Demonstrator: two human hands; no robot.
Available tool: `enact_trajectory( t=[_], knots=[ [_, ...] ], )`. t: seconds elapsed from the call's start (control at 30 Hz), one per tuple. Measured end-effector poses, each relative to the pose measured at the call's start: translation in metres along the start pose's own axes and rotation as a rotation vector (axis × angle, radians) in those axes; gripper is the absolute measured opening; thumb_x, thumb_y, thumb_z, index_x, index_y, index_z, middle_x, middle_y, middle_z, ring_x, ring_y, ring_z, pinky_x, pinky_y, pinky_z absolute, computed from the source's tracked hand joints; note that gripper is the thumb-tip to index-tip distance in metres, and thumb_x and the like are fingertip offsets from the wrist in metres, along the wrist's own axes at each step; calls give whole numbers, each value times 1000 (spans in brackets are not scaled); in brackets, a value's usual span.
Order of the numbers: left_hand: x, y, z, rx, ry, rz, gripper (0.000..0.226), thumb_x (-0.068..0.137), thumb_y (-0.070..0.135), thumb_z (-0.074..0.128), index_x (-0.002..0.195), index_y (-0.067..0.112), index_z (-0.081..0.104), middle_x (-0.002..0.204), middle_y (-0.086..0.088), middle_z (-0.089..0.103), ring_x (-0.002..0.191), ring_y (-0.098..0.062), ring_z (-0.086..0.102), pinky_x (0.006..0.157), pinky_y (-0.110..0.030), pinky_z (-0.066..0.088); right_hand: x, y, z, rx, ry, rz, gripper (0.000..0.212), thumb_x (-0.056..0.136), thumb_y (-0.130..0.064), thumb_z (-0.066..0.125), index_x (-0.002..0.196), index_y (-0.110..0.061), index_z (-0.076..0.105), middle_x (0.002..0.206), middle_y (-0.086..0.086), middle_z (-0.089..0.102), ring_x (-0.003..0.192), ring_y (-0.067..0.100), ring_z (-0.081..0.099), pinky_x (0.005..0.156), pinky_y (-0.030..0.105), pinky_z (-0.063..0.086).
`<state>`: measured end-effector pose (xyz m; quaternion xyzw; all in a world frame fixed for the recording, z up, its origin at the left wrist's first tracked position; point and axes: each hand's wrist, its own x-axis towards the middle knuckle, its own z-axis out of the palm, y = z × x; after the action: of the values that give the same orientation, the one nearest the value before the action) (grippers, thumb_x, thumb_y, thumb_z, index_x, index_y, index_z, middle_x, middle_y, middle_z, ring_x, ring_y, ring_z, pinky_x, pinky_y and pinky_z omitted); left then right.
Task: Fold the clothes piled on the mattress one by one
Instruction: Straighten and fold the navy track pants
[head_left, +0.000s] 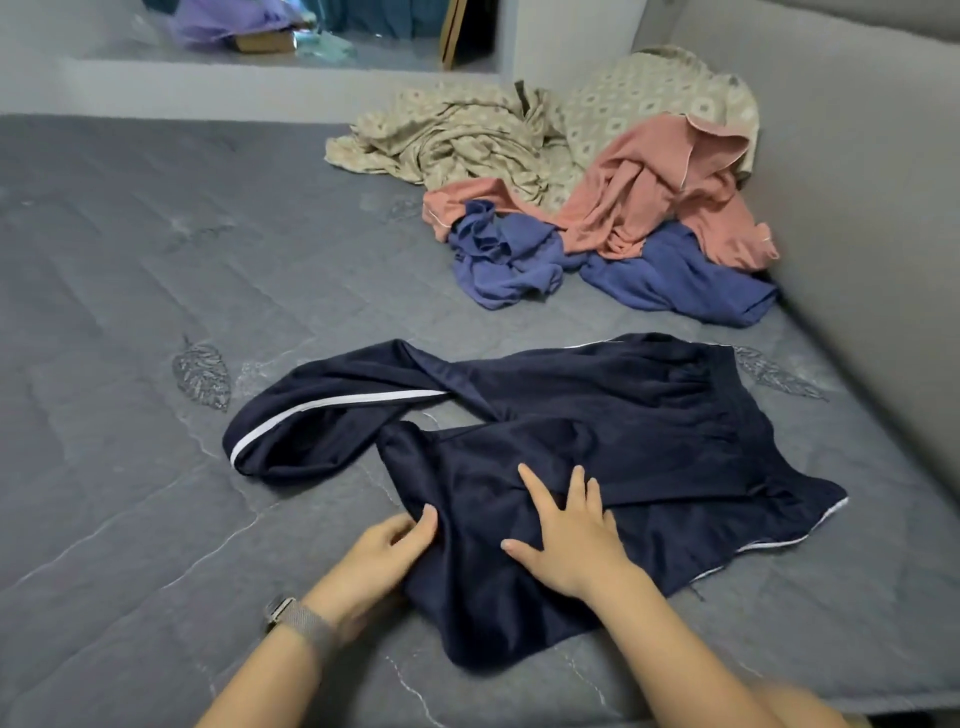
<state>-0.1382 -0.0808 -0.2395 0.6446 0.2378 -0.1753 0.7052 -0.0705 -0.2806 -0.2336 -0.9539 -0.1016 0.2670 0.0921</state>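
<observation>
Head view: left fingers (428, 519) blurred on shorts (597, 441).

Bare forearms without sleeves; a grey mesh-band wristwatch (298, 621) sits on the left wrist.

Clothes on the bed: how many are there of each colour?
Dark navy with white stripe: 1, spread out under both hands
Blue: 1 heap, possibly more than one piece
Pink: 1
Beige patterned: 1 heap, pieces hard to tell apart
Total: at least 4
</observation>
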Motion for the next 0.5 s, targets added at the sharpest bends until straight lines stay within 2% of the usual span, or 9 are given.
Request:
enact_trajectory(
  t=[0.07,0.1,0.17,0.23,0.3,0.33,0.37,0.43,0.5],
  knots=[
    [4,6,14,-508,-98,-166,54,97,54,39,110,9,67,114,-13,69,105,-29,65,80,-39,58,1,0,1,-17,-7,-1,83,93,-65,41,147,-48,-20,157,20,-25,146,38,-19,119,51,5],
    [7,7,17,-676,-100,-227,52,101,47,34,115,6,65,121,-20,64,106,-34,64,78,-44,58,2,2,0,-20,-17,-7,82,93,-65,40,147,-49,-20,158,19,-24,147,37,-19,120,51,6],
    [13,10,24,-827,-135,-246,37,97,23,42,115,-1,64,123,-27,60,95,-36,68,76,-47,57,4,7,-5,0,-43,-24,80,93,-62,42,147,-51,-17,159,17,-21,148,35,-16,121,48,10],
    [9,12,33,-789,-172,-199,30,79,12,57,101,-4,71,104,-25,69,78,-31,72,70,-43,57,5,12,-9,34,-62,-41,83,93,-56,50,147,-53,-13,160,13,-19,148,33,-15,120,46,16],
    [6,13,39,-683,-179,-220,29,78,21,63,99,4,72,91,-17,73,69,-25,72,60,-38,60,5,14,-10,43,-71,-52,87,92,-50,57,146,-54,-12,161,11,-18,149,32,-14,120,45,20],
    [7,12,40,-629,-185,-239,28,83,27,61,104,10,69,92,-13,74,72,-23,72,59,-36,60,4,14,-10,43,-74,-57,89,92,-48,59,146,-54,-12,161,11,-19,149,31,-14,120,45,20],
    [10,10,40,-568,-189,-233,28,88,30,58,111,17,65,98,-9,74,81,-22,73,64,-35,60,3,13,-11,42,-77,-61,91,91,-46,60,146,-54,-12,161,11,-19,149,31,-15,119,45,21],
    [16,4,45,-464,-195,-160,28,94,21,54,122,25,58,111,-6,72,100,-23,69,76,-35,57,2,12,-12,41,-81,-72,92,92,-37,60,147,-53,-12,160,12,-20,148,32,-16,118,45,24],
    [17,0,54,-344,-125,-97,32,96,-2,46,121,12,59,104,-12,73,87,-18,70,68,-30,57,2,12,-14,45,-86,-79,92,94,-26,57,147,-52,-13,160,13,-20,148,32,-16,117,45,25]
  ],
)
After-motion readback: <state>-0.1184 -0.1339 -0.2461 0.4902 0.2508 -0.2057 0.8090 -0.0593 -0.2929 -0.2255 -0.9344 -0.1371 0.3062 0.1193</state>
